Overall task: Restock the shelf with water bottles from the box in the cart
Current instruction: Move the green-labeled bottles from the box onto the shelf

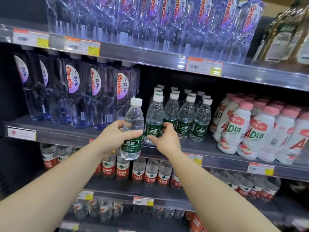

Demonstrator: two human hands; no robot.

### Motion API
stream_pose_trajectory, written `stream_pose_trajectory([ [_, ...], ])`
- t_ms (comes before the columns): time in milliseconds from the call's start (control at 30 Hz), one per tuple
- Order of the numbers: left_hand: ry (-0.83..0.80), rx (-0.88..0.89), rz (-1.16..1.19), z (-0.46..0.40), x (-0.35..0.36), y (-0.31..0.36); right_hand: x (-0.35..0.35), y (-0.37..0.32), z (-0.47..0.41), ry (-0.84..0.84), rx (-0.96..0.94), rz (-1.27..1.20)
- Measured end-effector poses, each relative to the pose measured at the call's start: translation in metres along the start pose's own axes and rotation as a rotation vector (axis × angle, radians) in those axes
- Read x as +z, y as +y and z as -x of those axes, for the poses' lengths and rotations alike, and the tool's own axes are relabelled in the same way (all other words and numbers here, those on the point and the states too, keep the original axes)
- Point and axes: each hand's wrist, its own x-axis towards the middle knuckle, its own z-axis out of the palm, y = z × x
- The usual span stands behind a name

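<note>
Two hands at the shelf [217, 149]: left hand [115, 138] grips a loose bottle [133, 129] clear of the ledge, right hand [164, 139] pinches the front-row bottle [154, 118], which could topple its neighbours.

Left hand [117, 136] grips a green-label bottle [132, 129] before the shelf [66, 134]; right hand [164, 139] holds a shelved bottle [153, 119]

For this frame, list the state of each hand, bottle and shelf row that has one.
left hand: grips a green-label bottle
held bottle: capped, upright, in front of the shelf, not yet placed
right hand: fingers curled on the front-left shelf bottle
front-left shelf bottle: capped, standing on the shelf
green-label row: upright, capped
</note>
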Motion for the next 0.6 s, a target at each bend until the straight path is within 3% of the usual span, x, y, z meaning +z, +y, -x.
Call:
stream_pose_trajectory([
  [133,0.018,-0.037,0.006,0.006,-0.002,-0.005,0.005,0.002,0.004,0.009,0.011,0.026],
  [233,0.031,-0.036,0.038,0.008,0.002,0.001,-0.007,0.009,0.025,0.069,-0.104,-0.138],
  [367,0.023,0.008,0.078,0.008,0.032,0.023,-0.025,0.011,0.056,-0.333,-0.162,-0.337],
  [500,-0.003,0.095,0.003,0.008,0.073,0.044,-0.044,0.013,0.054,-0.098,-0.192,-0.202],
  [600,0.024,0.136,-0.072,0.002,0.074,0.055,-0.064,0.027,0.038,-0.022,-0.136,-0.243],
])
